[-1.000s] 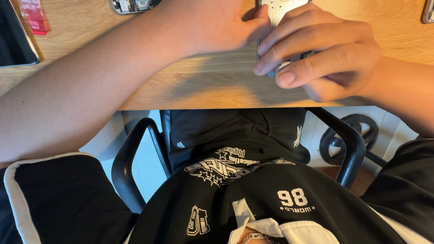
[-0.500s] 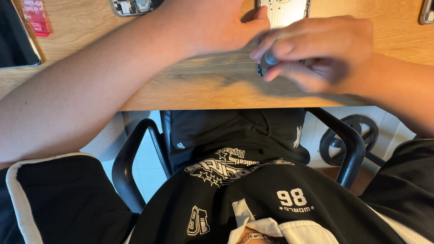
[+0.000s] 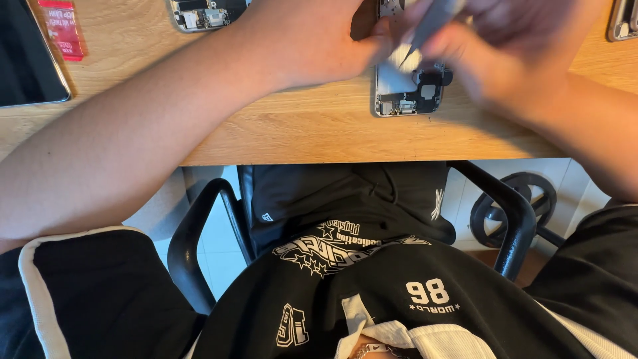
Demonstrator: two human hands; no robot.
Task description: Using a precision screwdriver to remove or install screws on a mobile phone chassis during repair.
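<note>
On the wooden tabletop [image 3: 319, 133] near its front edge lies the opened phone [image 3: 409, 90], back shell up, boards and small parts exposed, lower end toward me. Half a second ago my right hand [image 3: 505, 46] covered it with fingers curled low over the lower end; now that hand has lifted up and back, blurred with motion, and the lower part of the phone shows bare. Right fingers are pinched around a thin grey tool [image 3: 432, 23] (tweezers or a pry stick, too smeared to tell), tip angled down toward the phone's middle. My left hand [image 3: 312, 40] has stayed put, lying across the tabletop with fingers against the phone's left edge, seemingly steadying it; whether they are closed I cannot tell. Judging by this, work has shifted to the internals. Another opened phone [image 3: 206, 13] sits top left, a dark tablet [image 3: 26, 60] and red card [image 3: 63, 30] far left.
</note>
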